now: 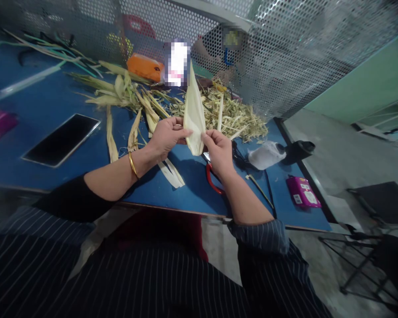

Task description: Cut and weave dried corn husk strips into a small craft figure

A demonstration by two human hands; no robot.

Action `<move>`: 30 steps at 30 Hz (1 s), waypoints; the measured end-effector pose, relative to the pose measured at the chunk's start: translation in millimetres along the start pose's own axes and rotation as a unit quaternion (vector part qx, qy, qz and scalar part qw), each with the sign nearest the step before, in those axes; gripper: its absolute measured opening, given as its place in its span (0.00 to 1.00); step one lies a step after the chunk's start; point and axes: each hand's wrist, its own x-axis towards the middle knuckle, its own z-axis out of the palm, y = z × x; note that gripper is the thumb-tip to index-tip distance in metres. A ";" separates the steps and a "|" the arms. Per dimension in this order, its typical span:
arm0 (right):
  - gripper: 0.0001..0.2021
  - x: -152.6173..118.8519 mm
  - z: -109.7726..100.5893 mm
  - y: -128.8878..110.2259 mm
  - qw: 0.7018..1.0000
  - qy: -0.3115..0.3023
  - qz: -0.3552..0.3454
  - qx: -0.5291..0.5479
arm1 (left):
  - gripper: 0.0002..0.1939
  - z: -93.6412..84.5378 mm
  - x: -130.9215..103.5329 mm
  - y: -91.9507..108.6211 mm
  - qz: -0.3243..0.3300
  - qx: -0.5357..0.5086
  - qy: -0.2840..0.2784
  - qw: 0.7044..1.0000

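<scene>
Between my two hands a pale corn husk (194, 112) stands upright above the table, its pointed tip away from me. My left hand (167, 137) pinches its left edge with thumb and fingers. The lower right edge is pinched by my right hand (219, 150). Scissors with a red handle (214, 181) lie on the table beneath my right hand, partly covered by it. Husk strips (171, 173) rest below the held piece. Behind it spreads a heap of shredded husk (245, 119), and whole husks (119, 92) lie to the left.
A blue table (86, 170) carries a tablet-like black device (62, 140) at left and an orange packet (145, 67) at the back. On the right are a white thread roll (265, 155), a black roll (298, 151) and a purple packet (303, 192). A perforated metal screen (285, 57) stands behind.
</scene>
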 end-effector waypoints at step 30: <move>0.17 3.5 -2.4 -9.3 0.995 0.094 0.028 0.014 | 0.11 -0.6 -9.5 -7.3 0.159 0.344 -0.024 0.925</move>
